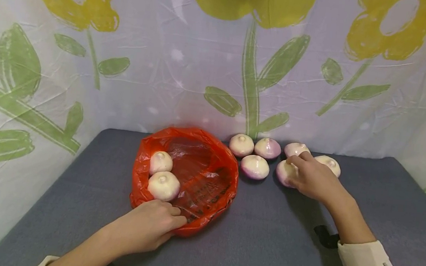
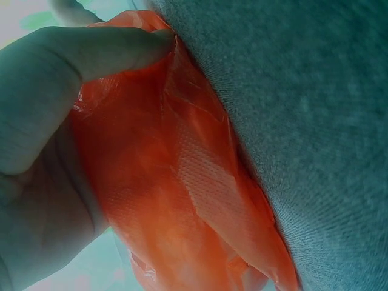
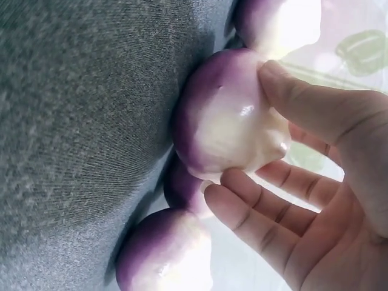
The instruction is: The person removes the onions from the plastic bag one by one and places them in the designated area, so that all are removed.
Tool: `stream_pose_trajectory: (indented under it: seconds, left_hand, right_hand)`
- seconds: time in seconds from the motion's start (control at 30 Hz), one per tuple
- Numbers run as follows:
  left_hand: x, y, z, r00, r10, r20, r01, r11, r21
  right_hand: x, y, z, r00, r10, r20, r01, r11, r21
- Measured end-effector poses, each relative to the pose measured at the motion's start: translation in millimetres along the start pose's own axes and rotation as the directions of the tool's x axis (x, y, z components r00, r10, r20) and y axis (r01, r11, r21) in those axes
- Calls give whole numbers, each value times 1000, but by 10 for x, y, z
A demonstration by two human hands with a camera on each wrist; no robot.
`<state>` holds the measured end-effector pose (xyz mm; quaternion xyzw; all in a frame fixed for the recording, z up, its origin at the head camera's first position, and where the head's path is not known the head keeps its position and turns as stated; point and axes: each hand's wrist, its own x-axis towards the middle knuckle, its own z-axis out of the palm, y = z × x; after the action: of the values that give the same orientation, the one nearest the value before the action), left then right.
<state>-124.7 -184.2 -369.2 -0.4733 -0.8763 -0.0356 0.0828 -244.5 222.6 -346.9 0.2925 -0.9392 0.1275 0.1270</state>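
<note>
At the left centre stands a red plastic bag (image 1: 189,134) with its mouth spread wide and its rim rolled. Two white-and-purple onions (image 1: 163,186) lie inside, against its left wall. My left hand (image 1: 152,224) holds the near rim, the thumb (image 2: 130,48) lying over the red film in the left wrist view. Over on the right, my right hand (image 1: 315,178) has thumb and fingertips around a glossy onion (image 3: 227,121), close to the cloth. Beside that hand are another onion (image 1: 296,148) behind and one (image 1: 328,163) to the right, partly covered by the hand.
Three more onions (image 1: 255,167) sit grouped between the bag and my right hand. Grey cloth (image 1: 263,246) covers the table. A flower-printed curtain (image 1: 156,79) hangs along the back and sides. A small black item (image 1: 326,237) shows by the right wrist.
</note>
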Motion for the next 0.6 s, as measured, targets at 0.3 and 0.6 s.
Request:
stream_pose_trajectory:
  seconds: [0.3, 0.6]
  left_hand:
    - [8, 5, -12, 1000, -3, 18, 3, 1000, 2]
    - [5, 5, -3, 1000, -10, 19, 10, 1000, -10]
  right_hand:
    - [-13, -10, -27, 1000, 0, 0, 0, 1000, 21]
    - [-16, -35, -62, 999, 12, 37, -12, 1000, 6]
